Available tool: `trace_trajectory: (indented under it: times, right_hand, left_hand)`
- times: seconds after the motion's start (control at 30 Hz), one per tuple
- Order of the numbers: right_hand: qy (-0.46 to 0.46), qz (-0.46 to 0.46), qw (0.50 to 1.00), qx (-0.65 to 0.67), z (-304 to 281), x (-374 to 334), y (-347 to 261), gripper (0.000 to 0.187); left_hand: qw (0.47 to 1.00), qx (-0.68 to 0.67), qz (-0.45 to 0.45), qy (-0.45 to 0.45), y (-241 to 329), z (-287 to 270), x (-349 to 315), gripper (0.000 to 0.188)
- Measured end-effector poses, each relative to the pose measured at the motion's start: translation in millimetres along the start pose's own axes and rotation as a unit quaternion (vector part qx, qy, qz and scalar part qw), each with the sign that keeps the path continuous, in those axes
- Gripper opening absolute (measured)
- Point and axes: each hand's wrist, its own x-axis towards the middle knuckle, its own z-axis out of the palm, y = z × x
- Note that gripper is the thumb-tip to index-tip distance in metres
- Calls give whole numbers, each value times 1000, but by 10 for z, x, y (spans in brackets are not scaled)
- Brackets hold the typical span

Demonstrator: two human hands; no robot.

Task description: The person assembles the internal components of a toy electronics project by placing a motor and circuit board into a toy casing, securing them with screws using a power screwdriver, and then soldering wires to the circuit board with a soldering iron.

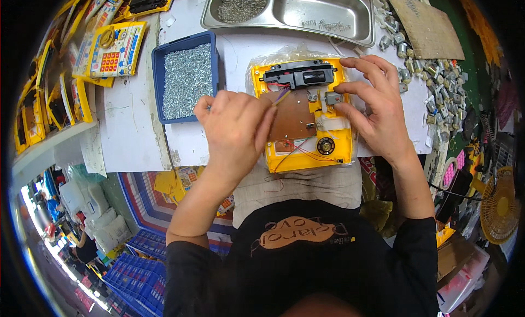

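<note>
A yellow plastic toy housing (340, 144) lies open in front of me, its inside facing up. Inside sit a brown circuit board (292, 117), a black battery-compartment part (298, 75), a round speaker (326, 146) and red wires. My left hand (234, 123) is pinched over the board's left side, with thin purple and yellow wires (282, 95) at its fingertips. The thumb and index finger of my right hand (377, 106) close around a small silver motor (332, 98) seated in the housing. Its other fingers rest over the housing's upper right edge.
Left of the housing stands a blue bin (159, 87) full of screws. A steel tray (284, 23) holding springs lies at the back. Loose small motors (437, 95) pile up at the right beside a cardboard sheet (426, 27). More yellow housings (114, 49) are stacked at the left.
</note>
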Motion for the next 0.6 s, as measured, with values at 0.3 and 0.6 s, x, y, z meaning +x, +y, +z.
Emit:
trace_trajectory:
  times: [0.3,0.6]
  right_hand:
    - [-9,-63,997,-51,-170,160,-120,22]
    - [16,-221,975,-13,335,497,-193,16]
  left_hand:
    - [994,-75,59,47,112,52,-30,19]
    - [995,-76,45,48,101,33,-25,18]
